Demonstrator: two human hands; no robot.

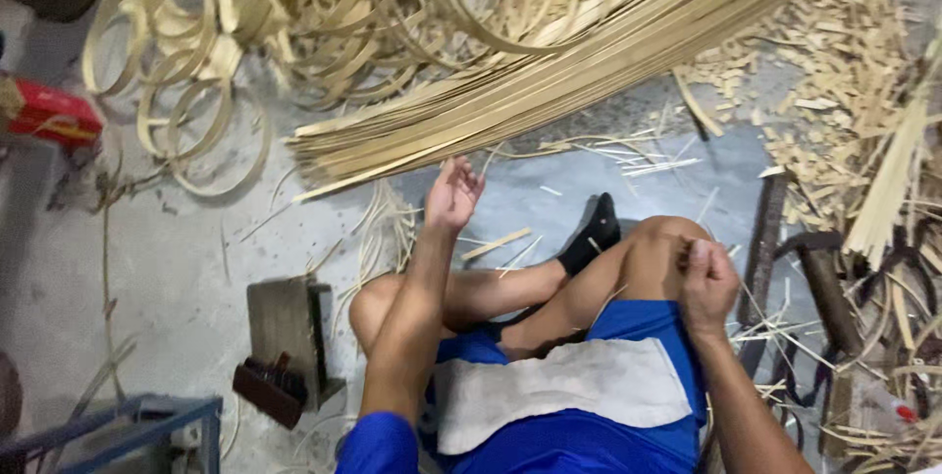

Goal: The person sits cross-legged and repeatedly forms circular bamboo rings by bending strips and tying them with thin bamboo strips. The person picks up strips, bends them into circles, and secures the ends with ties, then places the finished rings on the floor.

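Pale, flat bamboo strips in a long bundle (549, 72) are lying on the grey floor (186, 268) just beyond the seated person's crossed legs. The bundle's long axis is running from near left, where the cut ends are fanning out, up to far right. The left hand (452, 192) is reaching forward with fingers loosely spread and holding nothing, and it is hovering just short of those near-left cut ends, so it is much the nearer hand. The right hand (706, 283) is resting well back by the right knee, its fingers pinched together; whether they are gripping a thin sliver I cannot tell. A white cloth (559, 391) is lying across the lap, over blue shorts. Coiled bamboo hoops (196, 91) are lying at far left.
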